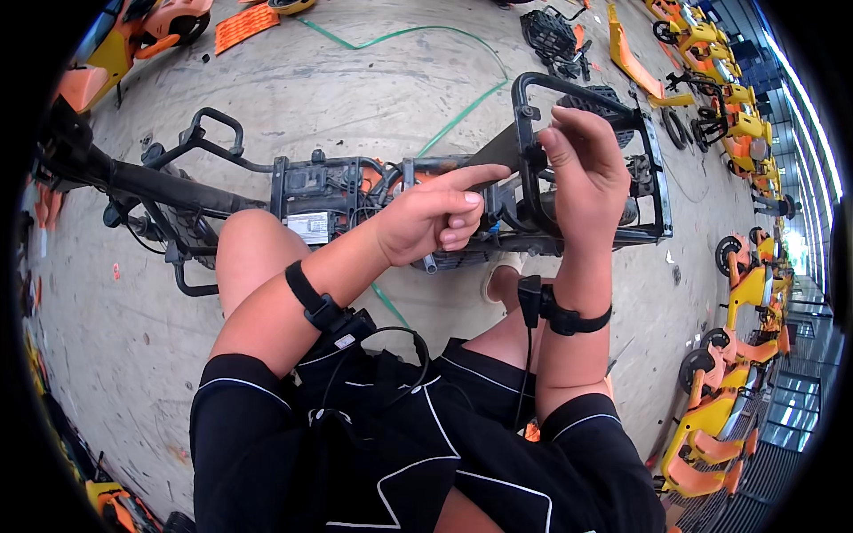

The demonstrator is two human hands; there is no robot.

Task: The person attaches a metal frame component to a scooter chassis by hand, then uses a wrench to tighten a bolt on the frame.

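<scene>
A stripped black scooter frame (195,202) lies across the floor in front of me, its exposed controller and wiring in the middle. My left hand (435,213) is over that middle part, index finger stretched toward a dark flat panel (491,155), the other fingers curled with nothing visible in them. At the frame's right end stands a black tubular rack (524,105). Beside its near upright, my right hand (588,173) is raised with bent fingers and the thumb apart; whether it touches the tube is unclear. A silver-labelled box (309,228) sits below the wiring.
My knees straddle the frame. Black straps with small devices (577,322) circle both forearms, with cables hanging. Yellow and orange scooters (746,293) line the right side. An orange panel (245,28), a black basket (549,37) and a green line (462,114) lie on the concrete floor.
</scene>
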